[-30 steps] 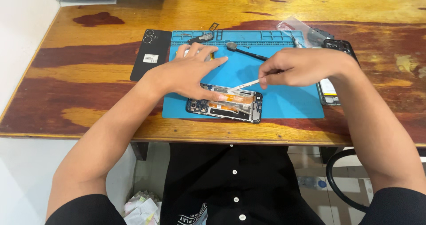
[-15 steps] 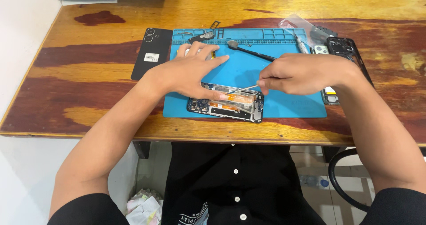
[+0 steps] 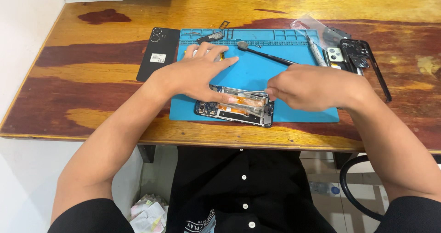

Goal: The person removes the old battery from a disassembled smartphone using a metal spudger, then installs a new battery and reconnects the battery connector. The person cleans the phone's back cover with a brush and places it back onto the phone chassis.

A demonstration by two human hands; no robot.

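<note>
An opened phone [image 3: 232,107] with its circuit board and orange flex cables exposed lies at the near edge of the blue repair mat [image 3: 257,74]. My left hand [image 3: 197,74] rests palm down on the mat with fingers spread. Its thumb presses on the phone's top edge. My right hand [image 3: 312,88] is curled, with its fingertips pinched together at the phone's right end. The thin metal tool it held a moment ago is hidden under the fingers.
A black phone back cover [image 3: 158,53] lies left of the mat. A black long-handled tool [image 3: 266,54] and a small screwdriver [image 3: 315,51] rest on the mat's far part. A black phone frame [image 3: 367,65] and a clear plastic bag [image 3: 308,25] sit at the right on the wooden table [image 3: 92,104].
My right hand has dropped lower and moved left onto the phone's right end, so the thin metal tool no longer shows. My left hand stays pressed in place.
</note>
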